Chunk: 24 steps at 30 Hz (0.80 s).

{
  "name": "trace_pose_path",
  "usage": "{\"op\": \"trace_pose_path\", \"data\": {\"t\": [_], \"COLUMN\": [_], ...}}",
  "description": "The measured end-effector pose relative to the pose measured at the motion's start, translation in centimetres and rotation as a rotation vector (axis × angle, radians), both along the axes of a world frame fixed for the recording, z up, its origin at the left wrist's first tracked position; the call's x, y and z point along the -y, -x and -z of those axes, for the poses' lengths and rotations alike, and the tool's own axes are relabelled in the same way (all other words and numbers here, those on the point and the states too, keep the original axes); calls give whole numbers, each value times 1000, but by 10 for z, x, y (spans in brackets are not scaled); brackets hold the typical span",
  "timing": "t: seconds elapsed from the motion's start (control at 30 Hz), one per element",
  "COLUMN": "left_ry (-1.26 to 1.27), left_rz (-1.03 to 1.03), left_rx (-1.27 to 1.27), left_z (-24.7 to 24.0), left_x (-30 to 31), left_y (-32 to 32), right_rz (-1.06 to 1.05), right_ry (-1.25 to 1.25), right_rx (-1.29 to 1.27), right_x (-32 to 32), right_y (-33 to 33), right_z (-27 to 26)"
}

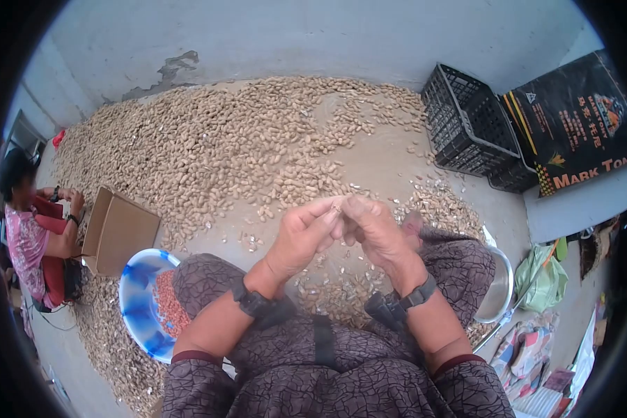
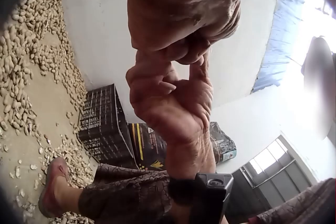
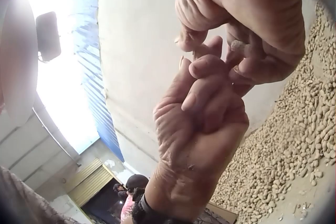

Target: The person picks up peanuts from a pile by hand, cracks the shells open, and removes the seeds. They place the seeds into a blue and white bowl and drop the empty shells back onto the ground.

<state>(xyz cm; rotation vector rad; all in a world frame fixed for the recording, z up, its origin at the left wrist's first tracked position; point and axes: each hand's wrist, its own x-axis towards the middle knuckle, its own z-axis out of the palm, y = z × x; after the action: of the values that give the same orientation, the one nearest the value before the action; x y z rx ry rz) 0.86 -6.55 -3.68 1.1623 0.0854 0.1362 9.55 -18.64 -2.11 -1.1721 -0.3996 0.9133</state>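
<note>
In the head view my left hand [image 1: 301, 233] and right hand [image 1: 381, 230] meet at the fingertips above the lap, fingers curled and pinching. A pale, rough peanut [image 3: 238, 46] shows among the right hand's [image 3: 252, 8] curled fingers in the right wrist view. At the left hand's [image 3: 202, 108] fingertips is a small, thin piece, mostly covered. The left wrist view has the hands touching, their grip hidden. On the floor lies a wide spread of unshelled peanuts [image 1: 223, 139], with broken shells [image 1: 341, 292] between the legs.
A blue-and-white basin [image 1: 129, 299] with reddish kernels [image 1: 168, 303] stands by the left knee. A cardboard box [image 1: 125, 233] and a seated person [image 1: 31, 237] are further left. Black crates [image 1: 467, 132], a metal basin [image 1: 501, 285] and a green bag [image 1: 542, 279] are right.
</note>
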Motion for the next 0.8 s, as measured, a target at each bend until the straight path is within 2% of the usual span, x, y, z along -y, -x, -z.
{"op": "trace_pose_path", "data": {"t": [0.07, 0.13, 0.27, 0.37, 0.43, 0.57, 0.63, 0.8], "left_ry": [-17, -275, -209, -232, -163, -139, -187, -107], "left_rz": [-8, -98, -94, -57, 12, 31, 38, 7], "left_rx": [-30, 85, 87, 15, -109, -158, -119, -110], "left_z": [-2, -3, 3, 2, 5, 7, 1, 7], "left_x": [-2, 1, 3, -2, -4, -6, -7, -6], "left_y": [1, 1, 0, 3, 4, 7, 8, 8], "right_rz": [11, -2, -44, 22, 59, 43, 19, 29], "right_ry": [64, 128, 136, 92, 79, 90, 23, -73], "right_rx": [67, 131, 135, 68, 74, 47, -94, -217], "right_x": [5, 9, 9, 8, 9, 10, 11, 8], "right_y": [-7, -11, -7, -6, -5, -1, -1, -3], "right_z": [-5, -9, -4, -3, -2, -5, -4, 8]}}
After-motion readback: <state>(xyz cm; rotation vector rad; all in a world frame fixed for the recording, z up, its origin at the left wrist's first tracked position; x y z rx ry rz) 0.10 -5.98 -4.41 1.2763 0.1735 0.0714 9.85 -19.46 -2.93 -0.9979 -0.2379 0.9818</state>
